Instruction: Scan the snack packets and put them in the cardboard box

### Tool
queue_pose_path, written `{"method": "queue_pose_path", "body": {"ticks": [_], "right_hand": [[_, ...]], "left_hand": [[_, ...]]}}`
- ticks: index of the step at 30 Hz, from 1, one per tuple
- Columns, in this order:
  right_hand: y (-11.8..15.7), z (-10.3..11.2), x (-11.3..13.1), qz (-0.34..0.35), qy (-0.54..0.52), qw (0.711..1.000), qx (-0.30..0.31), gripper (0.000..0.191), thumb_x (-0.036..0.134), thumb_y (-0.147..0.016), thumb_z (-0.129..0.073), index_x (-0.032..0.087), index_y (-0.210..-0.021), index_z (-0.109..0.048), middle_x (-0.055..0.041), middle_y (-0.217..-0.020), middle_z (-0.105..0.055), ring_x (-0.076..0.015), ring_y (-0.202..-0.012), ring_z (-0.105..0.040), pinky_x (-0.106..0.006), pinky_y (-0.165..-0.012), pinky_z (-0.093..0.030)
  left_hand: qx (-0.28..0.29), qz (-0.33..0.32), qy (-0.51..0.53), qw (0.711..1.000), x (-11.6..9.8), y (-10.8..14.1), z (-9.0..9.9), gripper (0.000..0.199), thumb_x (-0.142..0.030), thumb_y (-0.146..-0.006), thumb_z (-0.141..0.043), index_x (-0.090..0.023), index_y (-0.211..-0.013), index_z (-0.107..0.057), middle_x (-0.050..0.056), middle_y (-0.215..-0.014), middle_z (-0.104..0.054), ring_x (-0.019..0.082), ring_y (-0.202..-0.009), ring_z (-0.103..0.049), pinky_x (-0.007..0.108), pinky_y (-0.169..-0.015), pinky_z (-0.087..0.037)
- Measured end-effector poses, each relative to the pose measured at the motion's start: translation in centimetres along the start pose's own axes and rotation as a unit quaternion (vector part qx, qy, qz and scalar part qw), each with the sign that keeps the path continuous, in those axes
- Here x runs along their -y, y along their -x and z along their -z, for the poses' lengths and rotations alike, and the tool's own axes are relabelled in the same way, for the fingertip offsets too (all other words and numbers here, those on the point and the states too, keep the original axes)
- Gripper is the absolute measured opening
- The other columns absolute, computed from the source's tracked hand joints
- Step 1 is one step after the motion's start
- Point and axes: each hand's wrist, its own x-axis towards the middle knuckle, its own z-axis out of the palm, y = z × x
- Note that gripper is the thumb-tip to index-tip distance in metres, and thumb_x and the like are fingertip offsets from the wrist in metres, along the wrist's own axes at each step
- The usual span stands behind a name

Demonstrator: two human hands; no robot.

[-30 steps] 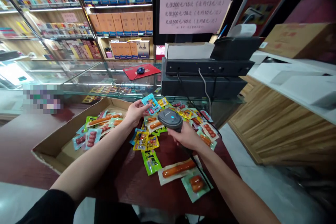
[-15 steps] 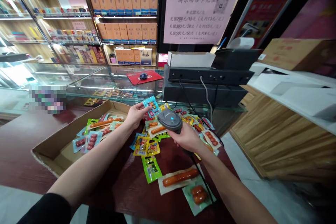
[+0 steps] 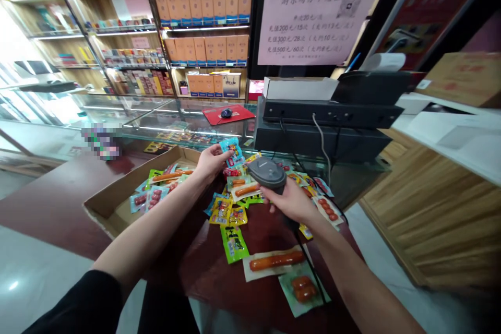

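Observation:
Between its thumb and fingers, my left hand [image 3: 212,163] pinches a small blue snack packet [image 3: 231,152] above the pile. My right hand [image 3: 290,199] is wrapped round the handle of a dark grey scanner [image 3: 266,172], whose head points toward the packet. Beneath both lie several yellow, green and clear sausage packets. A green packet [image 3: 234,243] rests on the dark red table [image 3: 195,266], and nearer me are a long sausage pack [image 3: 276,262] and a pack with two short sausages [image 3: 304,290]. The scanner's cable runs down across these packs.
At the left an open cardboard box [image 3: 102,219] holds several sausage packets. Behind stand a glass counter [image 3: 156,117], a red mat [image 3: 242,114] with a mouse, and a black machine [image 3: 317,135] with cables. A wooden cabinet [image 3: 430,209] is at the right.
The camera view has turned a little to the left, so the scene sits further right. The blue light on the scanner no longer shows. Both hands keep their holds.

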Motion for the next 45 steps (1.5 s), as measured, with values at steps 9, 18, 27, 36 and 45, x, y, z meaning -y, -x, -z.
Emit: {"method": "queue_pose_path", "body": {"ticks": [9,18,27,36,45], "right_hand": [[0.4,3.2,1.6,0.008,-0.057,0.998,-0.02,0.036,0.052,-0.075,-0.072,0.017,-0.084,-0.068,-0.0048,-0.06,-0.065,-0.0154,-0.043,-0.056,-0.028,-0.041,-0.046],[0.8,5.1,1.5,-0.005,-0.054,0.996,-0.072,0.032,0.05,-0.075,-0.072,0.018,-0.079,-0.066,-0.0041,-0.056,-0.063,-0.0158,-0.043,-0.055,-0.028,-0.04,-0.044],[0.7,6.6,1.7,-0.048,-0.063,0.993,-0.083,0.026,0.043,-0.075,-0.072,0.02,-0.082,-0.063,-0.002,-0.058,-0.062,-0.0136,-0.041,-0.052,-0.026,-0.039,-0.044],[0.2,6.7,0.6,-0.041,-0.028,0.996,-0.069,0.019,0.038,-0.078,-0.069,0.02,-0.079,-0.062,-0.0019,-0.059,-0.062,-0.0134,-0.042,-0.055,-0.025,-0.039,-0.045],[0.1,4.6,0.7,-0.009,-0.028,0.998,-0.049,0.017,0.036,-0.078,-0.068,0.021,-0.084,-0.061,0.0003,-0.055,-0.06,-0.0141,-0.041,-0.054,-0.025,-0.037,-0.044]], "left_hand": [[-0.13,-0.056,-0.108,0.984,-6.4,3.7,11.1,0.06,-0.045,-0.051,-0.09,-0.014,-0.1,-0.072,0.008,-0.085,-0.073,0.013,-0.065,-0.066,0.022,-0.057,-0.05],[-0.064,-0.057,-0.143,0.986,-1.9,-0.5,3.6,0.052,-0.047,-0.052,-0.089,-0.014,-0.09,-0.074,0.009,-0.084,-0.073,0.017,-0.073,-0.065,0.022,-0.056,-0.049],[0.063,-0.051,-0.382,0.921,6.8,-7.7,-4.7,0.021,-0.022,-0.051,-0.085,-0.021,-0.067,-0.071,0.006,-0.066,-0.068,0.026,-0.076,-0.067,0.029,-0.072,-0.046],[0.073,-0.091,-0.476,0.872,7.7,-8.8,-4.5,0.023,-0.012,-0.045,-0.081,-0.023,-0.054,-0.063,0.004,-0.059,-0.063,0.025,-0.072,-0.064,0.029,-0.073,-0.044],[0.082,-0.149,-0.372,0.913,2.8,-6.8,-3.0,0.02,-0.03,-0.063,-0.08,-0.021,-0.08,-0.078,0.004,-0.071,-0.073,0.021,-0.068,-0.065,0.026,-0.064,-0.043]]}}
